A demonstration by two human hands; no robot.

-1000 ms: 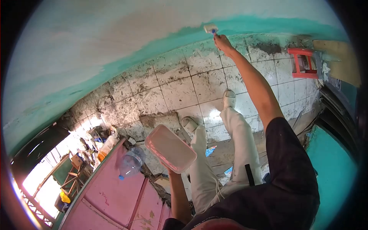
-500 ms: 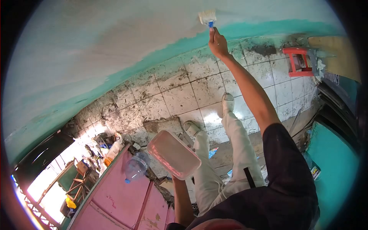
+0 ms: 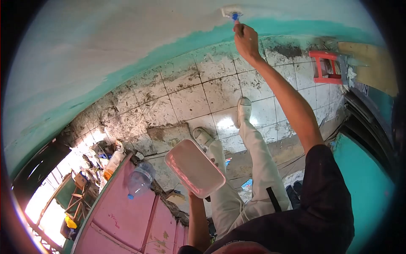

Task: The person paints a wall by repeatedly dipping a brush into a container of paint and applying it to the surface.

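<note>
My right hand (image 3: 247,41) is closed around the handle of a paintbrush (image 3: 231,11) with pale bristles and a blue ferrule. The bristles meet the wall (image 3: 139,38), where pale white-grey paint lies over a turquoise band along the bottom. Low in front of my body, my left hand (image 3: 193,196) supports a rectangular plastic tub (image 3: 195,167) from below. Pale liquid, apparently paint, fills the tub's bottom. Most of that hand is hidden beneath the tub.
Dirty, splattered white tiles (image 3: 186,101) cover the floor under my feet. A red plastic stool (image 3: 325,67) stands at the right by the wall. On a pink panel (image 3: 122,211) at lower left lies a large clear bottle (image 3: 141,180). Clutter (image 3: 80,186) sits farther left.
My right hand and the brush have shifted slightly right along the wall, and the brush head now looks more flattened and tilted. The tub stays in my left hand; the view has shifted slightly.
</note>
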